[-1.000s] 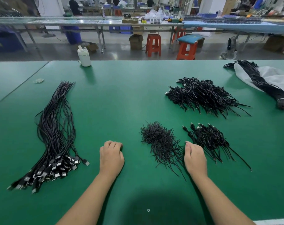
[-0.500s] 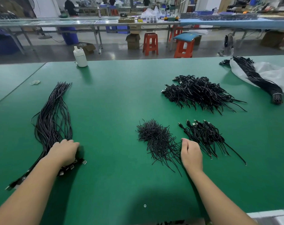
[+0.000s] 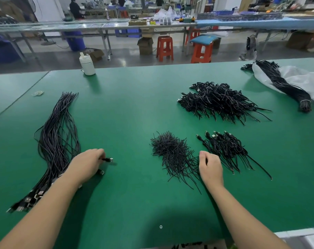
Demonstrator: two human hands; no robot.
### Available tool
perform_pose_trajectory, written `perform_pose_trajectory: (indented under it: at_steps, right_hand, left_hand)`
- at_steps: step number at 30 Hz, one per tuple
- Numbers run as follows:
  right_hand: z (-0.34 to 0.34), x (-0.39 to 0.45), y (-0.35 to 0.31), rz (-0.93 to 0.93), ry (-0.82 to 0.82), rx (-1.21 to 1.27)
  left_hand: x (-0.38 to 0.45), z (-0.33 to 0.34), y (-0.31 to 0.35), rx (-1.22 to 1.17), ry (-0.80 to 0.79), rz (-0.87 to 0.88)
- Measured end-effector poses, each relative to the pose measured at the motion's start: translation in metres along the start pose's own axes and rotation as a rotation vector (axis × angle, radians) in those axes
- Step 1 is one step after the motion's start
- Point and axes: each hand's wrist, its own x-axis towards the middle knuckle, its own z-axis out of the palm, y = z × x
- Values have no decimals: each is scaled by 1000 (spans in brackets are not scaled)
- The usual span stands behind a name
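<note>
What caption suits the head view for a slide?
Left hand pinches one cable beside the long bundle; right hand rests on the green table by a pile of short wires.

No word, brand or number can be read anywhere. The only mark is a small white circled cross (image 3: 160,226) on the green table (image 3: 134,108), at six o'clock.

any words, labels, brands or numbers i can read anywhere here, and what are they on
No text here can be read.
White bottle: no label shows.
Cardboard box on the floor: no readable print.
Things on the far bench: too small and blurred.
Cable held by the left hand: no marking shows.
Round mark on the green table: too small to read.
</note>
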Motion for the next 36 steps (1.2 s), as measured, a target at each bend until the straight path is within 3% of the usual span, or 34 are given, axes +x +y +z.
perform_pose_trajectory:
  at_steps: [5,9,12,17,19,23,25,27,33,36]
  right_hand:
    - [-1,0,-1,-3,-7,10]
    - [0,1,-1,10,-4,30]
    - [-1,0,0,16,18,63]
    - [-15,-7,-27,-108,175,91]
    - [-20,-11,-60,-198,30,183]
    - [-24,-26,-123,-201,-520,538]
    - [-21,-31,-140,-187,-615,651]
    - [-19,-33,-149,-199,-580,728]
    - [-12,-36,-153,-246,-551,671]
    - [-12,-38,-155,-254,-575,623]
  left_hand:
    - [8,-16,56,-472,118,-15]
    - [11,-30,107,-1093,-53,-59]
    - [12,-39,135,-1338,-144,-10]
    - [14,-47,156,-1264,-113,70]
    - [16,-49,160,-1316,-84,52]
    - [18,-54,169,-1496,43,-24]
    - [19,-54,172,-1573,86,-54]
    - [19,-53,172,-1593,100,-52]
    - [14,-52,171,-1723,-223,44]
    - [13,-59,173,-1653,-267,77]
